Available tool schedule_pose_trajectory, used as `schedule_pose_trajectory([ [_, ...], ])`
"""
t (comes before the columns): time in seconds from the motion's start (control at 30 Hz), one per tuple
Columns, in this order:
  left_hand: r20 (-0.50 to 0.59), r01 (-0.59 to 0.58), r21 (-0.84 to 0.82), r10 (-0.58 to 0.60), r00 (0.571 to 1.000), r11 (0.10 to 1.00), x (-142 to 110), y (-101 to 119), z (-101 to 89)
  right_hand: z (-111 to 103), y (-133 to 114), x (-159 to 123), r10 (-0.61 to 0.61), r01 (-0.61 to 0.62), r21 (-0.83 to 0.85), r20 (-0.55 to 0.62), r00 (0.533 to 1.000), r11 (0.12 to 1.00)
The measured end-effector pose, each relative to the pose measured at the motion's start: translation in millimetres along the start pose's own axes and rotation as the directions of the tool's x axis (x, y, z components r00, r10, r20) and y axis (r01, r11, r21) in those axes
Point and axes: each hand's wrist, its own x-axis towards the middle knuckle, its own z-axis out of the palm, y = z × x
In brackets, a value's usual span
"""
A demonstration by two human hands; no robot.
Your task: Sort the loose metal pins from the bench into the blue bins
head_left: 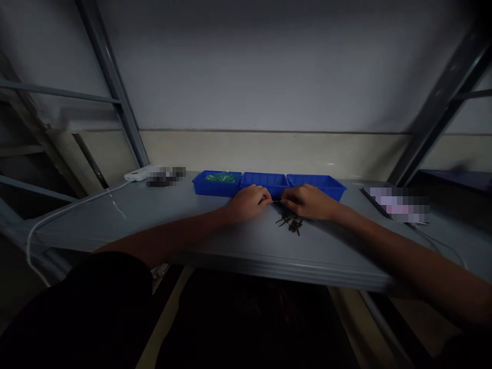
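My left hand [249,203] and my right hand [306,201] face each other just in front of the blue bins, fingertips pinched together. A thin, pale rod-like piece [277,201] spans the small gap between them, gripped at either end; its exact kind is too small to make out. Beneath and beside my right hand lies a loose pile of small dark screw-like pieces [292,224], partly covered by that hand.
Three blue bins stand in a row: the left bin [217,189] holds green, shiny material, beside the middle bin [263,179] and right bin [334,188]. A phone-like device [395,205] lies right on the grey shelf [238,243]. A white cable [73,207] runs left; metal posts flank the shelf.
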Motion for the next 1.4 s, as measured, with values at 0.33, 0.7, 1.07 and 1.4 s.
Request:
schedule_pose_trajectory([
  [0.33,0.020,0.076,-0.087,-0.075,0.997,0.993,-5,13,-3.7,-15,9,0,0.220,-0.241,-0.092,-0.189,0.957,0.966],
  [0.7,0.147,-0.155,-0.072,0.164,0.975,0.985,-10,14,1.0,-15,56,-2,0.520,-0.586,-0.087,-0.368,0.771,0.806],
  [1.07,0.008,-0.053,-0.006,0.053,0.999,0.999,-2,1,3.6,-7,0,-2,0.065,-0.064,0.025,-0.067,0.996,0.998],
  [1.4,-0.094,-0.094,-0.063,0.087,0.992,0.994,-3,6,1.8,-17,-9,-5,0.061,-0.061,-0.008,-0.049,0.997,0.998],
])
